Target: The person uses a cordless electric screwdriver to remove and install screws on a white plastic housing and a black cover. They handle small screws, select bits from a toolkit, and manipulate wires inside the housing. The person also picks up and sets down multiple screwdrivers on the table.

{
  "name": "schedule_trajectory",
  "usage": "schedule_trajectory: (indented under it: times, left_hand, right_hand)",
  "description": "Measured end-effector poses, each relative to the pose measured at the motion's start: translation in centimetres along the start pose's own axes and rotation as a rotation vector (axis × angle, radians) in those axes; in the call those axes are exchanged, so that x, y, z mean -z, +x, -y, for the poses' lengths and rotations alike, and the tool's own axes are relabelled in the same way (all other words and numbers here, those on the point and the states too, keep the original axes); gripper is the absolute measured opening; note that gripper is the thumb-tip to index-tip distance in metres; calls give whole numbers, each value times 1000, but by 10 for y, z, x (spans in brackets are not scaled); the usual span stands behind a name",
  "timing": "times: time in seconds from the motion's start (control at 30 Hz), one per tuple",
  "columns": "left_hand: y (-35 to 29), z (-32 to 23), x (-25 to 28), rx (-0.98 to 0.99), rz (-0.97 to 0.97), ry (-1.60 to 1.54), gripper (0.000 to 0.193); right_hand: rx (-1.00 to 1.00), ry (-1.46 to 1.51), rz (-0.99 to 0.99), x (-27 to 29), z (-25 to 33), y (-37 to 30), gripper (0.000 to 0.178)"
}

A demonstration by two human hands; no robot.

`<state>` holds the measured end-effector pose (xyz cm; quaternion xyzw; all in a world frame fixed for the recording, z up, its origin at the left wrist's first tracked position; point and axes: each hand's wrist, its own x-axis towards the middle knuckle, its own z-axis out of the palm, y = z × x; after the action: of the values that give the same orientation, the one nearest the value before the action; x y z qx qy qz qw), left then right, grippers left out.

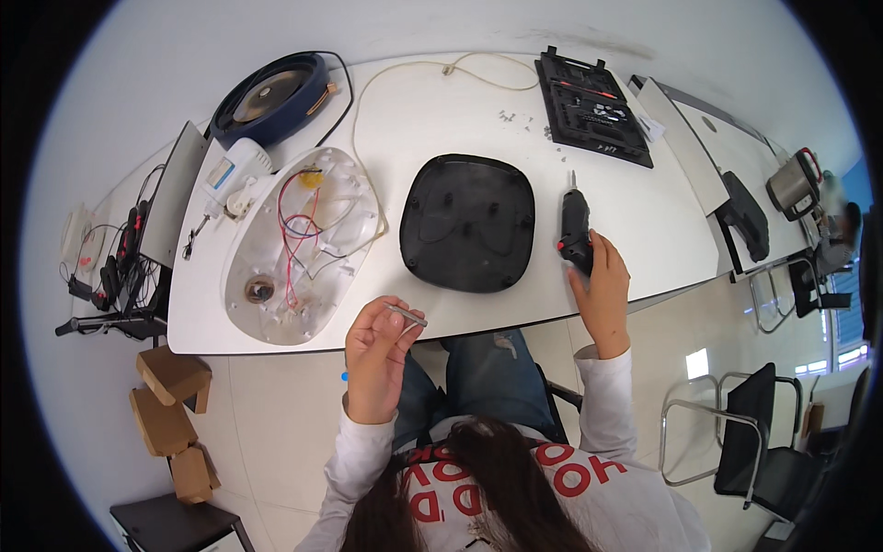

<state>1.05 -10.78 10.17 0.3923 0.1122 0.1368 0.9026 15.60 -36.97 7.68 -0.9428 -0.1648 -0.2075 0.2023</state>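
Observation:
My left hand [374, 354] is raised at the table's front edge, its thumb and fingers pinching a small grey metal rod [408, 316]. To the right, my right hand [603, 293] has its thumb and fingers about the rear end of a black electric screwdriver [576, 221], which lies with its bit pointing away from me. Between the two hands sits a black rounded-square plastic base [467, 223]. Left of that is a white oval plastic housing [354, 276], lying open with red, blue and white wires [296, 225] inside.
A black tool case [593, 109] lies open at the back right, with several loose screws [515, 118] beside it. A dark blue round appliance [267, 97] and a white motor unit [235, 175] occupy the back left. Cardboard boxes [166, 419] and a chair [754, 442] stand on the floor.

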Motion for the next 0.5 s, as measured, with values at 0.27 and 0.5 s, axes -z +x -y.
schedule_trajectory:
  times: [0.27,0.5]
  left_hand:
    - [4,1,-1,72,-18,-141,32]
    - [-3,-7,9,33,-53,-144,32]
  right_hand:
    - [11,-161,-62,-13,-4,-3,59]
    - [71,-173,-101,-18,13,3,56]
